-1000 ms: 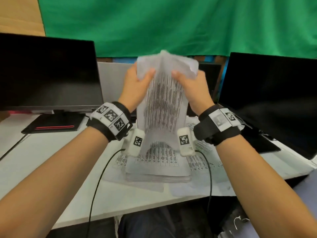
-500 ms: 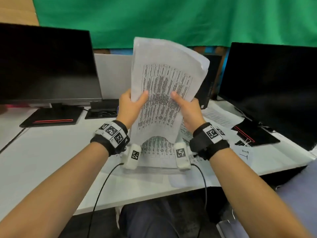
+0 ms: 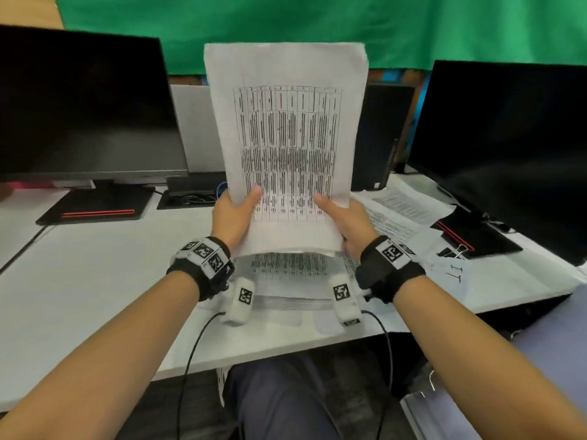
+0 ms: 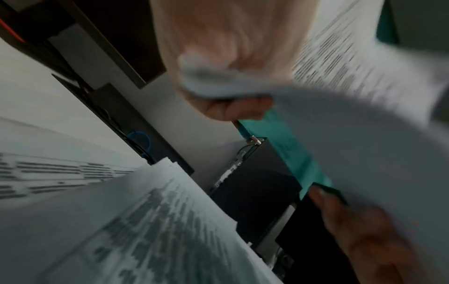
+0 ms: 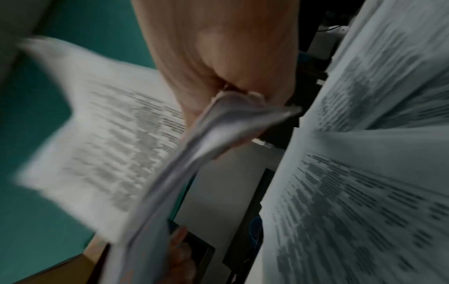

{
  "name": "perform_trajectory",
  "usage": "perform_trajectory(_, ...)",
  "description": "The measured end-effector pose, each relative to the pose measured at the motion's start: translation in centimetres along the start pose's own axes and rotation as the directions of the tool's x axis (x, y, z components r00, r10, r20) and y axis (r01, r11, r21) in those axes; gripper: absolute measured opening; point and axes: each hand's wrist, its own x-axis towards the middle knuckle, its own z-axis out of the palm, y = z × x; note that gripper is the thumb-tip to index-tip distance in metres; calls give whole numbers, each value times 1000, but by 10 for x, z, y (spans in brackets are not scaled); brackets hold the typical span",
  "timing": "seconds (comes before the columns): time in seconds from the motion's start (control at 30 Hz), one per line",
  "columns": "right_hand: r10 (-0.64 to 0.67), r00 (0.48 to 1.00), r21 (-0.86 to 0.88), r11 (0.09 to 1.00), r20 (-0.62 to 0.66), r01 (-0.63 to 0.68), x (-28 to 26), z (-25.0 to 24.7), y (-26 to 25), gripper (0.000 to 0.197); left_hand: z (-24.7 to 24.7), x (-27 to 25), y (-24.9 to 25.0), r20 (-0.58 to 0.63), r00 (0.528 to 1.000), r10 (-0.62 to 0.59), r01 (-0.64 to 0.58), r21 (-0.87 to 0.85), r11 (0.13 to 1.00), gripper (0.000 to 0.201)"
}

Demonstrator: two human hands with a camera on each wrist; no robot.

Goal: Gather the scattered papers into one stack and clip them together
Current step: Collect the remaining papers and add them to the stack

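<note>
**Sheaf held upright over the desk**

Nearest, more papers (image 3: 286, 281) lie flat on the desk (image 3: 95, 281). Above them the left hand (image 3: 233, 217) and right hand (image 3: 349, 220) pinch the bottom corners of an upright sheaf (image 3: 286, 122), thumbs in front. A binder clip (image 3: 457, 250) lies right; monitors (image 3: 85, 106) stand behind.

My bare forearms, a black fabric wrist strap (image 3: 203, 271) with white square-coded tags on each wrist, a white coded camera pod (image 3: 241, 300) beneath, thin black cable (image 3: 190, 360) trailing, dark blue trousers (image 3: 279, 401).
</note>
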Motion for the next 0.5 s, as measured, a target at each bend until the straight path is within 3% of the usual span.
perform_trajectory(0.03,6,1000,-26,1000,-27,-7,2,0,-3,39,4,6,0,-31,999,-41,41,3,999,58)
perform_trajectory(0.1,47,998,-138,989,-39,-52,5,-2,1,46,9,14,-9,-32,993,-114,118,178,977,50)
perform_trajectory(0.2,143,989,-371,917,-43,-148,7,-8,20,47,12,12,-28,104,975,-194,121,485,866,39)
perform_trajectory(0.27,254,967,-541,813,-5,-216,10,-10,38,56,15,4,-41,164,937,-309,139,637,758,46)
perform_trajectory(0.33,348,938,-634,727,9,-264,28,-17,68,94,17,-7,-49,98,899,-428,190,791,582,55)
perform_trajectory(0.37,369,929,-633,725,24,-272,42,-23,84,100,19,-13,-50,48,885,-463,221,833,508,58)
perform_trajectory(0.4,365,931,-602,748,23,-279,47,-23,87,96,20,-14,-53,32,882,-471,234,837,495,57)
perform_trajectory(0.5,381,924,-516,786,-25,-339,18,-11,52,69,23,-11,-52,128,886,-445,214,739,639,44)
